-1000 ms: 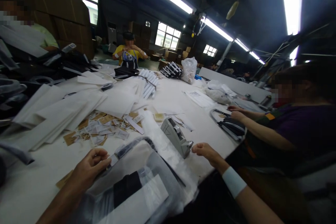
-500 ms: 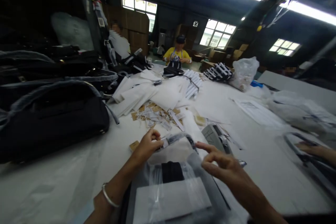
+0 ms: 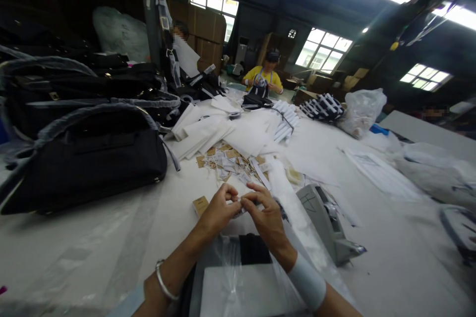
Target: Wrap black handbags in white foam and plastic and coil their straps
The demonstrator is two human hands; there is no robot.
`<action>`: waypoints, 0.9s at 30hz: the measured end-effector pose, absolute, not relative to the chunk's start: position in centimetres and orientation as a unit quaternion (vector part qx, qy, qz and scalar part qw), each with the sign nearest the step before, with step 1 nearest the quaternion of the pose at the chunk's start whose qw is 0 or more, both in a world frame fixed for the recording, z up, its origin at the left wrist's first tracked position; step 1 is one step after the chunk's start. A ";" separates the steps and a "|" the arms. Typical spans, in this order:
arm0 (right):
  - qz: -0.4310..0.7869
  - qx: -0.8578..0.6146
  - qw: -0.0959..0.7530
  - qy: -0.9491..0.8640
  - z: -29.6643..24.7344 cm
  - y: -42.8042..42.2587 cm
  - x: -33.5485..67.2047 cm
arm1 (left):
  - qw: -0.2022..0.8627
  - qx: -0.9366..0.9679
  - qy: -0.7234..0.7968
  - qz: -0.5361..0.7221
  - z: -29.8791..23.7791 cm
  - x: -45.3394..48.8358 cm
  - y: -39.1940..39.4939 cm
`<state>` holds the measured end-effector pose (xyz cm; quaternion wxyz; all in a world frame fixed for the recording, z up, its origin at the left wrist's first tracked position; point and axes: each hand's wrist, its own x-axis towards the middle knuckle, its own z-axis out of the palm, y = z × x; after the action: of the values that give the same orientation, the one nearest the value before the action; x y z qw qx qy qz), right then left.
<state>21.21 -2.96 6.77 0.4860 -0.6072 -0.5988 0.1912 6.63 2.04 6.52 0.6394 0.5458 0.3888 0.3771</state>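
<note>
My left hand (image 3: pixel 219 208) is closed in a pinch above a plastic-covered bag (image 3: pixel 211 265), at its plastic-wrapped handle. Meeting it fingertip to fingertip, my right hand (image 3: pixel 266 215) pinches too. Between them is something small and pale that I cannot make out. The bag lies right in front of me, with a white sheet (image 3: pixel 241 287) and a black strap (image 3: pixel 253 248) showing on it. A brown card tag (image 3: pixel 201 205) lies beside my left hand. Most of the handle is hidden behind my hands.
A grey tape dispenser (image 3: pixel 322 223) stands to the right. Beyond my hands lie loose tags (image 3: pixel 230 161) and white sheets (image 3: pixel 208 133). Black handbags (image 3: pixel 100 163) crowd the left side. Across the table a person in yellow (image 3: pixel 264 77) handles a black item.
My right hand has moved left from the handle's right side to meet my left fingertips. The view has turned slightly left. The co-worker's hand at the right edge is out of sight.
</note>
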 end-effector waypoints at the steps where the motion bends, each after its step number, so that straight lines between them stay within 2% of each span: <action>1: 0.197 -0.607 0.483 -0.599 6.8 -2.9 21.2 | 0.639 0.549 0.390 0.373 6.5 6.6 2.1; 7: 0.215 -0.647 0.453 -0.575 7.0 -2.3 21.0 | 0.642 0.569 0.399 0.323 5.8 6.5 2.1; 12: 0.019 -0.530 0.359 -0.768 7.5 -2.2 21.4 | 0.674 0.563 0.356 0.318 4.8 6.7 2.6; 14: -0.016 -0.481 0.304 -0.822 7.8 -2.0 21.7 | 0.682 0.558 0.352 0.316 4.4 6.7 2.7; 23: 0.007 -0.398 0.151 -0.905 7.9 0.8 23.9 | 0.713 0.509 0.391 0.281 2.3 6.7 4.1; 25: 0.007 -0.336 0.146 -0.931 6.4 2.0 25.1 | 0.719 0.507 0.394 0.266 1.9 6.8 4.4; 27: 0.002 -0.268 0.185 -0.945 4.0 3.3 26.6 | 0.713 0.522 0.402 0.242 1.5 6.7 4.7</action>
<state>26.64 3.35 4.01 0.1848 -0.2681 -0.9455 0.0016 6.70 4.72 1.52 0.7127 0.5220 0.4015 0.2417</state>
